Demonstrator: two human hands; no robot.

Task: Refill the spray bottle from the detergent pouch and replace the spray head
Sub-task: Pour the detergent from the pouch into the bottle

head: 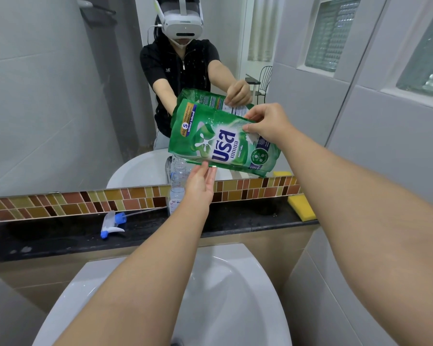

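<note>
A green detergent pouch (pixel 223 141) is held tilted on its side above a clear, headless spray bottle (pixel 176 188) that stands on the black ledge. The pouch's lower left corner sits right over the bottle's mouth. My right hand (pixel 268 123) grips the pouch's upper right edge. My left hand (pixel 200 183) touches the pouch's bottom edge with its fingertips and covers part of the bottle. The white and blue spray head (pixel 113 224) lies on the ledge to the left, its thin tube pointing toward the bottle.
The black stone ledge (pixel 60 236) runs under a wall mirror (pixel 60 96) with a mosaic tile strip. A yellow sponge (pixel 301 206) lies at the ledge's right end. A white washbasin (pixel 223 295) is below my arms. Grey tiled walls stand on both sides.
</note>
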